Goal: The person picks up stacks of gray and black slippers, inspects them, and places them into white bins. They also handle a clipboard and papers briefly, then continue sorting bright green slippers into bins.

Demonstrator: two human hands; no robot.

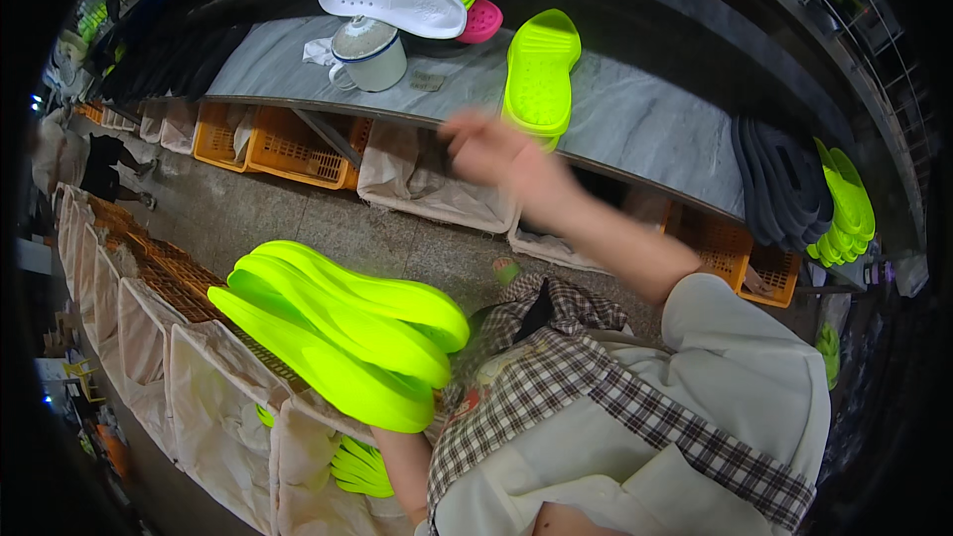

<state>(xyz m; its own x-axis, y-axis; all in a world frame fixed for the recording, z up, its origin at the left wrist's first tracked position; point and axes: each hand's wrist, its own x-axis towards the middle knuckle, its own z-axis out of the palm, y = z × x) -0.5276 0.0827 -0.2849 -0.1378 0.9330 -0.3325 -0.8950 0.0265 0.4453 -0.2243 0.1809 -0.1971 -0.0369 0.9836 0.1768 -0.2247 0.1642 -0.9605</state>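
Several neon yellow-green shoe soles (347, 323) are fanned out at the end of my left forearm, in front of my body. They hide my left hand, which bears them from underneath. My right hand (491, 154) is smeared by motion at the front edge of the marble-patterned bench (645, 139), so its fingers are unclear. Just beyond it, a small stack of neon soles (541, 79) lies on the bench, its near end over the edge. I cannot tell whether the hand touches this stack.
On the bench are a lidded enamel mug (369, 58), white perforated soles (392, 2), dark grey soles (779, 184) and more neon soles (844, 203). Orange crates (298, 149) and a cloth-lined bin (427, 184) stand below. Cloth-lined bins (218, 397) line my left; one contains neon soles (359, 467).
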